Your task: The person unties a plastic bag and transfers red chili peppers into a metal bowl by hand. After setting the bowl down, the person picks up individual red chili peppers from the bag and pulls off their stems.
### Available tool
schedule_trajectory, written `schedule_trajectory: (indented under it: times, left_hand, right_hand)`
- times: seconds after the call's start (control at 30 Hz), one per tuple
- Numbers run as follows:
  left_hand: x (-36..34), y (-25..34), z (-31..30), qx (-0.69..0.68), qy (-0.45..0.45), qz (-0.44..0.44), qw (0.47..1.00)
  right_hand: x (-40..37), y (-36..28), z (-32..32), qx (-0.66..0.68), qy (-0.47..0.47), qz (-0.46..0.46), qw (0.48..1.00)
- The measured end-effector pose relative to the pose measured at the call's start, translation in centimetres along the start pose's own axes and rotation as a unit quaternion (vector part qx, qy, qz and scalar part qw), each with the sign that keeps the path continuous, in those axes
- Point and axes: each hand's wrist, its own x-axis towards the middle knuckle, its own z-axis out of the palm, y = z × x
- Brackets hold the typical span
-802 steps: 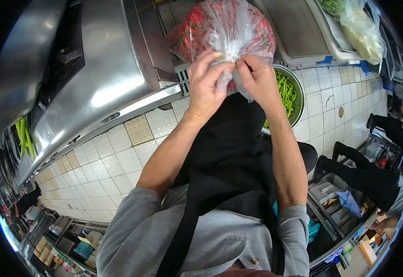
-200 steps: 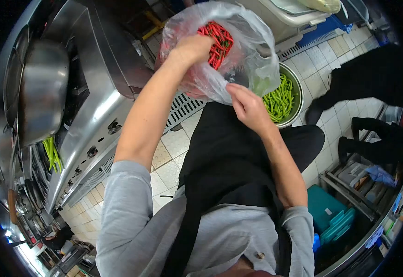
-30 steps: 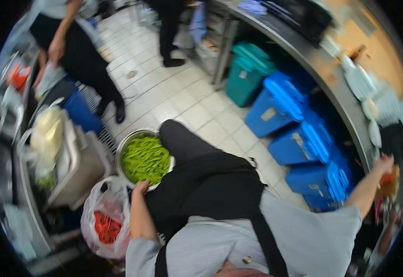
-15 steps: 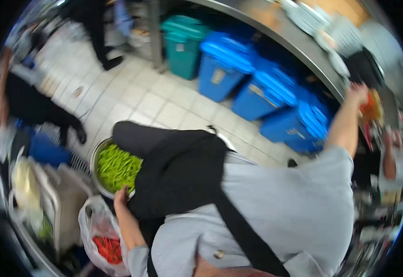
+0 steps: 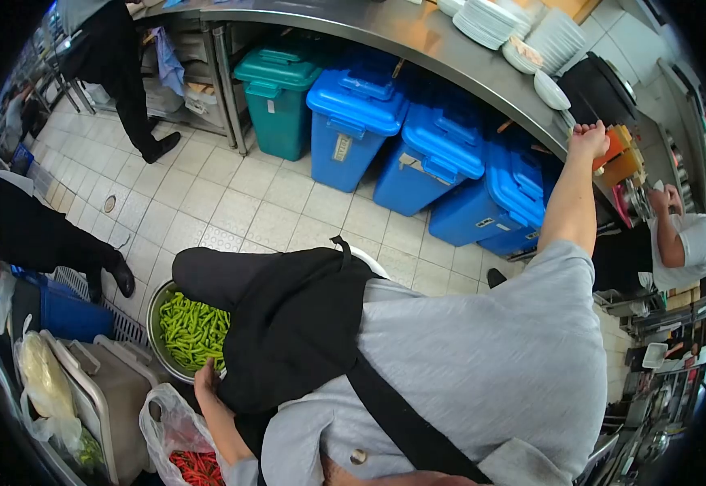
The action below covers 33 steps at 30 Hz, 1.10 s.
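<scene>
A metal bowl [image 5: 155, 334] full of green chili peppers [image 5: 193, 330] sits beside my dark-trousered leg. My left hand [image 5: 206, 379] is closed at the bowl's near rim, its fingertips partly hidden against the peppers. My right arm is stretched far out to the right. At its end, my right hand [image 5: 588, 142] has its fingers curled in, near the counter edge and just in front of orange containers [image 5: 624, 158]. Whatever it may hold is too small to make out. Below my left forearm stands a clear plastic bag [image 5: 163, 413] with red chili peppers [image 5: 195, 467].
A green bin [image 5: 278, 97] and several blue lidded bins [image 5: 353, 113] stand under the steel counter [image 5: 401, 44]. White dishes [image 5: 486, 23] are stacked on it. Two people in dark trousers [image 5: 53, 231] stand at left, another person [image 5: 683, 243] at right. Grey crates [image 5: 102, 405] are lower left.
The view has shifted and become sharper. My right hand has come slightly away from the orange containers, still extended. My left hand stays at the bowl's rim.
</scene>
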Motion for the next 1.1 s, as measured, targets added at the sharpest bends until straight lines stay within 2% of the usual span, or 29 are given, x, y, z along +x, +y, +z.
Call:
schedule_trajectory:
  times: [0.03, 0.1, 0.13, 0.2, 0.3, 0.43, 0.5, 0.53, 0.6, 0.63, 0.7, 0.83, 0.9, 1.1]
  left_hand:
    - [0.8, -0.1, -0.1, 0.0, -0.002, 0.0, 1.0]
    - [4.1, -0.2, -0.9, 0.129, 0.01, -0.077, 0.989]
    - [6.8, -1.8, -2.4, 0.128, 0.01, -0.078, 0.989]
    - [11.7, -5.9, -6.3, 0.084, -0.091, 0.046, 0.991]
    - [12.9, -6.3, -7.1, 0.09, -0.13, 0.048, 0.986]
    - [14.9, -7.2, -8.0, 0.1, -0.131, 0.039, 0.986]
    - [15.4, -6.9, -7.6, 0.104, -0.109, -0.028, 0.988]
    - [15.1, -7.2, -7.7, 0.103, -0.112, -0.026, 0.988]
    - [8.0, -3.7, -4.7, 0.084, -0.112, 0.045, 0.989]
    - [8.2, -4.3, -4.8, 0.082, -0.113, 0.045, 0.989]
    - [8.5, -5.8, -5.6, -0.02, -0.114, 0.136, 0.984]
    - [10.2, -6.0, -6.5, 0.006, -0.129, 0.115, 0.985]
    - [11.8, -6.2, -6.6, 0.048, -0.093, 0.042, 0.994]
    - [11.0, -6.2, -6.0, 0.0, -0.105, 0.089, 0.99]
  right_hand:
    - [0.5, 0.3, -0.2, -0.001, -0.01, 0.003, 1.0]
    - [0.4, 0.2, 0.0, -0.001, -0.023, 0.007, 1.0]
    - [-0.3, 0.0, 0.4, -0.006, -0.015, 0.009, 1.0]
    - [-0.4, 0.2, 0.7, -0.01, -0.008, 0.01, 1.0]
    - [-0.5, 0.3, 0.9, 0.011, -0.022, 0.012, 1.0]
    - [-1.8, 0.1, 1.2, -0.006, -0.011, 0.009, 1.0]
    - [-1.4, 0.7, 1.0, -0.014, -0.02, 0.011, 1.0]
    - [-1.1, 1.0, 0.9, -0.011, -0.025, 0.01, 1.0]
    - [-0.9, 0.6, 1.1, -0.006, -0.031, 0.007, 0.999]
    - [-1.1, 0.5, 1.3, -0.002, -0.036, 0.011, 0.999]
    - [-1.2, 0.5, 1.6, 0.003, -0.042, 0.017, 0.999]
    - [-0.7, 1.0, 2.3, 0.007, -0.049, 0.025, 0.998]
    - [-0.8, 1.2, 2.4, 0.012, -0.056, 0.026, 0.998]
    - [-1.4, 0.7, 2.2, 0.01, -0.045, 0.027, 0.999]
